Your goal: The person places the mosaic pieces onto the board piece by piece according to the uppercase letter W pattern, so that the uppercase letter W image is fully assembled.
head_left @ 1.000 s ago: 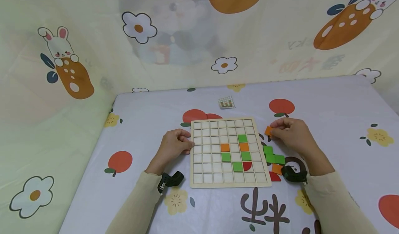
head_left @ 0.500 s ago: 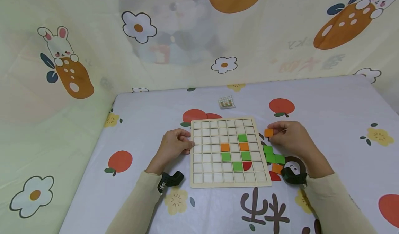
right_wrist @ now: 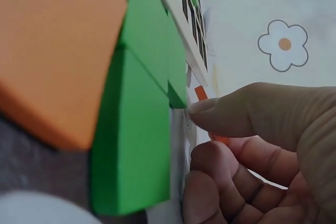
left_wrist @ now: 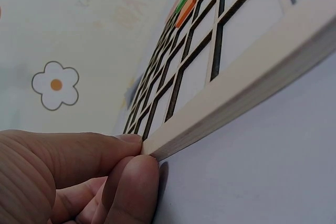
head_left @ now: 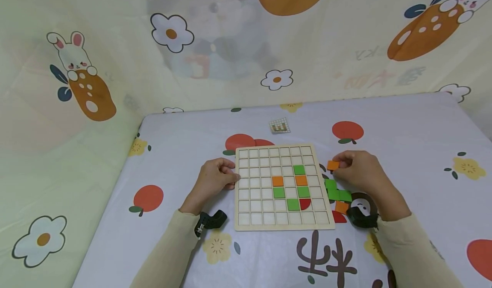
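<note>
A pale wooden grid board point(head_left: 253, 228) lies on the cloth, with green and orange squares and a red quarter-circle set in some cells. At its left edge my left hand point(head_left: 213, 179) pinches the frame; the left wrist view has thumb and finger at the wooden rim point(left_wrist: 210, 114). Beyond the right edge my right hand point(head_left: 359, 168) holds an orange square tile point(head_left: 332, 165) between thumb and fingers. In the right wrist view that orange tile point(right_wrist: 201, 93) is mostly covered by the thumb.
Several green tiles point(head_left: 333, 195) lie beside the board's right edge, with an orange tile point(head_left: 341, 207) and a red piece point(head_left: 338, 217) nearer me. A small printed grid card point(head_left: 279, 126) lies behind the board. A patterned cloth wall point(head_left: 219, 91) rises at the back.
My right hand has shifted slightly toward me with the orange tile, which has turned a little in the fingers. The left hand and the board have stayed in place.
</note>
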Tool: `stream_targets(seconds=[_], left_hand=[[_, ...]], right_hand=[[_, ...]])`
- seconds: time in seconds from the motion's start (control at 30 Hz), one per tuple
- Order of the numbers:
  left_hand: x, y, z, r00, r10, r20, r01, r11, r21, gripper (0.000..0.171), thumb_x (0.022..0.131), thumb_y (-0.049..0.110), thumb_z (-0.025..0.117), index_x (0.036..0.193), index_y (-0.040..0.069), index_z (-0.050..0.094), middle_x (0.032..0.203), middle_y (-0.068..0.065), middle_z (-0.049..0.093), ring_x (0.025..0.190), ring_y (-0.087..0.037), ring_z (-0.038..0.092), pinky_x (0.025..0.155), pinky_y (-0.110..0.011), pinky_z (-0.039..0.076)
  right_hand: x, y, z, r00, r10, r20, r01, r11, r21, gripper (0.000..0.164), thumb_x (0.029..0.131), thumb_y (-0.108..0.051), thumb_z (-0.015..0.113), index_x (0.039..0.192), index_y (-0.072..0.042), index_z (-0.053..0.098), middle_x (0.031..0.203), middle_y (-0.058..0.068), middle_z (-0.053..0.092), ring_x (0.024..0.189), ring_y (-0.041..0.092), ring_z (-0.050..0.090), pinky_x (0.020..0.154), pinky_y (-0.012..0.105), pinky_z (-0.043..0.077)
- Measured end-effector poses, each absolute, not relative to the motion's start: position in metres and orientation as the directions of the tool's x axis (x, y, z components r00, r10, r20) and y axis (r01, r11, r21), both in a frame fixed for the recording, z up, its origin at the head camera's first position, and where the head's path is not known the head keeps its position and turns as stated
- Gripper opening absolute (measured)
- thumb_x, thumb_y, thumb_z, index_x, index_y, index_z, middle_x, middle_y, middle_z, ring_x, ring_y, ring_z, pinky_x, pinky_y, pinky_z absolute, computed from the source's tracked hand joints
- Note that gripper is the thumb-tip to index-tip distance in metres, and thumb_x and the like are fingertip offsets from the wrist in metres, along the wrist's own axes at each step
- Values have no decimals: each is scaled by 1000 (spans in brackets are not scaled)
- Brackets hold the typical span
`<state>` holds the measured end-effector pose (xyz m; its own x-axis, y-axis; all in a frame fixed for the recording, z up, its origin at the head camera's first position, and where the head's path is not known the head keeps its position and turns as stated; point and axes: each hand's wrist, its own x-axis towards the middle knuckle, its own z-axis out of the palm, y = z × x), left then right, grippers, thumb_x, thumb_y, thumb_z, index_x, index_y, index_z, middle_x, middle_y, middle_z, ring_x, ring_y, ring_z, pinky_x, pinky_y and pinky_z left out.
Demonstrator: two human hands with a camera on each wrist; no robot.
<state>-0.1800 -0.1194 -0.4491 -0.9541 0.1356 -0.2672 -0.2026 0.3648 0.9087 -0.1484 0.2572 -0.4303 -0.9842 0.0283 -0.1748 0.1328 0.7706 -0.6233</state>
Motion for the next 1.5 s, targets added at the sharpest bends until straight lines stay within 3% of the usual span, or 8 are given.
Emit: stream_targets(seconds=[0.3,0.67,1.5], left_hand=[[-180,-119,-447,-952,128,-277,-212,374,903,28,86,-1,82,111,-1,69,82,-9,67,61,-15,67,60,-27,63],[-181,-119,-448,-953,131,-273,-208,372,905,28,86,-3,82,111,-2,69,82,-9,67,60,-13,66,60,-27,63],[-180,-118,-448,-956,136,-260,-193,376,906,29,86,-2,82,112,-2,69,82,-10,68,60,-14,67,60,-28,63]], right_hand=[[-141,244,-420,-984,-4,-175,116,736,-667,36,91,-17,78,120,2,70,93,11,65,85,26,57,60,28,51],[-128,215,-411,-983,-55,-177,88,703,-706,36,87,-18,85,116,-2,72,89,8,64,82,24,58,63,24,53],[-111,170,-421,-957,-251,-144,-54,645,-762,23,80,-3,83,102,-6,75,80,2,60,74,18,56,60,23,50]])
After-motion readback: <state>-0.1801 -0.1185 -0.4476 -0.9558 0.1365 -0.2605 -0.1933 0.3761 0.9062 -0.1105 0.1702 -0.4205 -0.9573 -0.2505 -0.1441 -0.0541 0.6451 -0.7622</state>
